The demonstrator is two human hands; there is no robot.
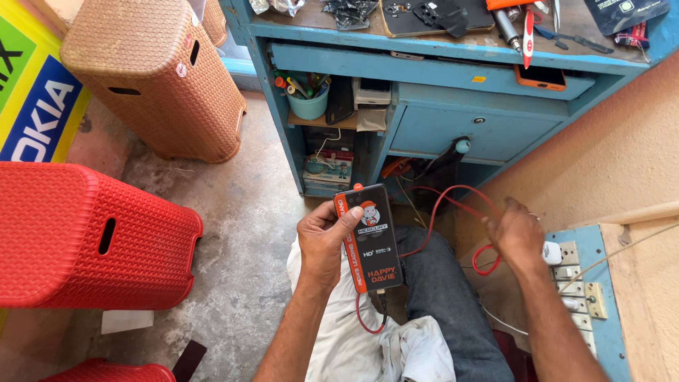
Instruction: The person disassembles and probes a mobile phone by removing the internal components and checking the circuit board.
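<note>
Left hand [324, 240] round black-and-orange oblong box [368, 237], red cable [453, 212] alongside.

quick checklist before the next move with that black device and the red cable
1. Left hand has a firm hold on the black and orange device: ok, fingers wrap its edge.
2. Red cable plugged in at the device's lower end: ok, a plug shows there.
3. Right hand has the cable: ok, a loop hangs from it.
4. Cable free of knots: cannot tell, it runs behind the hand.
5. White plug seated at the switch panel: cannot tell.
</note>
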